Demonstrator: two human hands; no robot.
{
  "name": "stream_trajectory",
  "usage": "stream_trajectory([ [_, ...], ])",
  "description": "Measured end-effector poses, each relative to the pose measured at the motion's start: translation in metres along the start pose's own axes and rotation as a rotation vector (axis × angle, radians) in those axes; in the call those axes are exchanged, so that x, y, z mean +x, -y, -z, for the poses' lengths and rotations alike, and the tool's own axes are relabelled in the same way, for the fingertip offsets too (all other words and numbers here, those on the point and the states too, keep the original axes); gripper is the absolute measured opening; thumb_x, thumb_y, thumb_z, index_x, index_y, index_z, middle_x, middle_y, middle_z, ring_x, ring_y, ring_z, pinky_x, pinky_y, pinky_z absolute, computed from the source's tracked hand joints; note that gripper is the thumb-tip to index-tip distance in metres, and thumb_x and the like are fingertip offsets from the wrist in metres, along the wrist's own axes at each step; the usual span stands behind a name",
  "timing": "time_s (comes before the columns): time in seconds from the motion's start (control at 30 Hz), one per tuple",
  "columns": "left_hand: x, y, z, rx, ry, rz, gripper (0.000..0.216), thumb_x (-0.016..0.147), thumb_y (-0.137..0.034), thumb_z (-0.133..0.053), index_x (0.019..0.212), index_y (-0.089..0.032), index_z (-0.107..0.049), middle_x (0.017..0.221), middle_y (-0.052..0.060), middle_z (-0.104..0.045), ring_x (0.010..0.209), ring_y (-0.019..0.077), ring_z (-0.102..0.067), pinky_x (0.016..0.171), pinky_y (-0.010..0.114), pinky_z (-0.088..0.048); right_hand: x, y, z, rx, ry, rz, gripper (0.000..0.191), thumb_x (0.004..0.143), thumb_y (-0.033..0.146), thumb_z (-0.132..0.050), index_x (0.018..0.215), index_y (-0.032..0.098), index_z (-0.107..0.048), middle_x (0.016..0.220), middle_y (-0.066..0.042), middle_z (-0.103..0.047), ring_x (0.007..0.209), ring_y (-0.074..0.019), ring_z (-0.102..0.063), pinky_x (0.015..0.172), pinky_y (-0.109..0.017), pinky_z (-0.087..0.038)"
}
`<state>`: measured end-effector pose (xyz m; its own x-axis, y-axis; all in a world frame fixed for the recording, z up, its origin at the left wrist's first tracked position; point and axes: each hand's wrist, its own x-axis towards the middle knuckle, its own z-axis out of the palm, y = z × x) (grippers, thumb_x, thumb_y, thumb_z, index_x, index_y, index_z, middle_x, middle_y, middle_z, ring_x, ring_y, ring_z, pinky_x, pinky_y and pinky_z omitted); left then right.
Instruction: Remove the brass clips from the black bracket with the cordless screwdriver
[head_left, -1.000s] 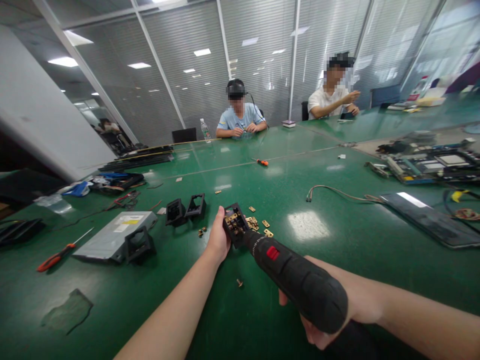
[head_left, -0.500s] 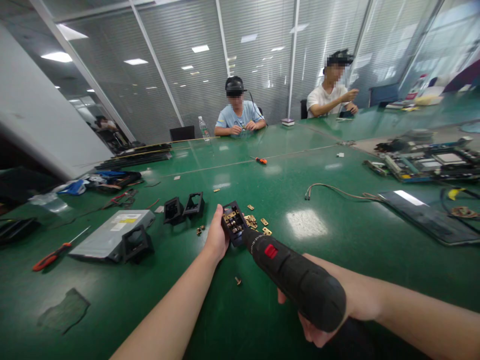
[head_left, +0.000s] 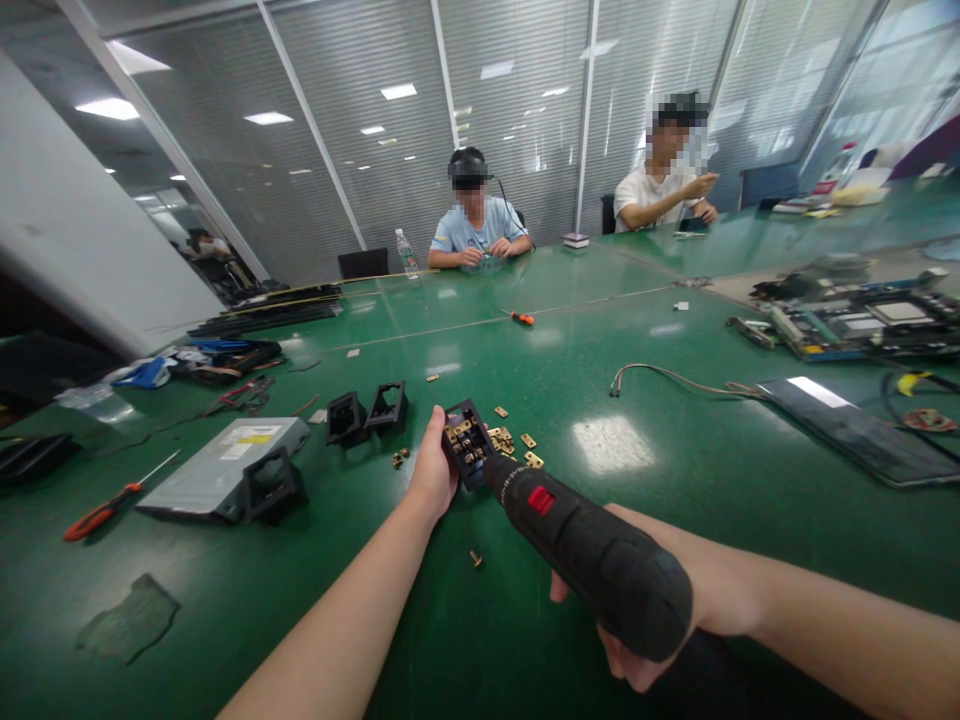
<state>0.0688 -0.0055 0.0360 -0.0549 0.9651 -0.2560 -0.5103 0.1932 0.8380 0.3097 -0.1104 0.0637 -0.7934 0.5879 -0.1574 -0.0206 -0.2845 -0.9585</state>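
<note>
My left hand [head_left: 433, 468] is closed round a small black plastic housing [head_left: 465, 442] with brass contacts inside, tilted up off the green table [head_left: 675, 470]. My right hand [head_left: 679, 600] grips a black electric screwdriver [head_left: 592, 555] with a red switch. Its tip is pressed into the housing. Several loose brass pieces [head_left: 517, 445] lie just right of the housing, and one screw [head_left: 475, 558] lies below it.
Two more black housings [head_left: 367, 412] and a third [head_left: 271, 485] against a grey drive box [head_left: 221, 465] sit at the left, with a red-handled screwdriver [head_left: 105, 510]. Circuit boards [head_left: 855, 325], a dark panel [head_left: 862, 430] and a cable [head_left: 675, 380] lie at the right. Two people sit across the table.
Both hands hold almost still with the screwdriver tip in the housing. The view has drifted up slightly.
</note>
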Motion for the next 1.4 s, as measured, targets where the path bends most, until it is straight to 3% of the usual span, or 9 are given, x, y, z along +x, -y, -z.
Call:
stream_trajectory([
  [0.13,-0.0009,-0.0003,-0.0007,0.011,0.009,-0.003,0.049,0.098,-0.058,-0.050,0.101,-0.013,-0.069,0.090,0.014,-0.078,0.079,0.0254,-0.076,0.080,0.041,-0.062,-0.0008,0.0008,-0.0012,0.012,0.004,0.009,0.067,0.035,0.031,-0.105,0.086,0.014,-0.065,0.067,0.004,-0.070,0.059,-0.0137,-0.067,0.055,-0.022,-0.046],
  [0.43,-0.0008,-0.0006,-0.0014,0.010,0.017,0.004,0.052,0.098,-0.058,-0.048,0.104,-0.011,-0.070,0.086,0.013,-0.078,0.074,0.0245,-0.075,0.077,0.040,-0.062,0.0014,-0.0032,0.0058,0.026,0.026,-0.005,0.075,0.035,0.020,-0.104,0.099,0.012,-0.068,0.070,0.004,-0.072,0.062,-0.0141,-0.067,0.057,-0.022,-0.047],
  [0.73,0.0011,0.0006,0.0004,0.015,0.031,-0.005,0.053,0.098,-0.059,-0.047,0.102,-0.012,-0.070,0.088,0.014,-0.077,0.077,0.0257,-0.075,0.078,0.041,-0.062,0.0005,-0.0014,0.0054,-0.024,0.049,0.015,0.082,0.040,0.031,-0.104,0.111,0.011,-0.067,0.071,0.003,-0.072,0.063,-0.0153,-0.068,0.060,-0.024,-0.048],
  [1.13,-0.0018,0.0001,-0.0011,0.034,0.027,-0.027,0.050,0.099,-0.058,-0.047,0.099,-0.013,-0.069,0.088,0.014,-0.078,0.078,0.0251,-0.076,0.071,0.036,-0.062,0.0004,0.0036,0.0002,0.000,0.030,0.014,0.066,0.038,0.027,-0.104,0.090,0.013,-0.066,0.069,0.003,-0.073,0.060,-0.0138,-0.068,0.058,-0.022,-0.049],
  [1.4,-0.0019,-0.0007,-0.0017,0.043,0.030,-0.020,0.052,0.100,-0.058,-0.044,0.098,-0.012,-0.069,0.087,0.014,-0.078,0.076,0.0243,-0.076,0.072,0.036,-0.063,-0.0003,0.0016,0.0013,-0.050,0.029,-0.012,0.072,0.039,0.037,-0.104,0.095,0.012,-0.066,0.066,0.004,-0.072,0.059,-0.0148,-0.069,0.057,-0.023,-0.050],
])
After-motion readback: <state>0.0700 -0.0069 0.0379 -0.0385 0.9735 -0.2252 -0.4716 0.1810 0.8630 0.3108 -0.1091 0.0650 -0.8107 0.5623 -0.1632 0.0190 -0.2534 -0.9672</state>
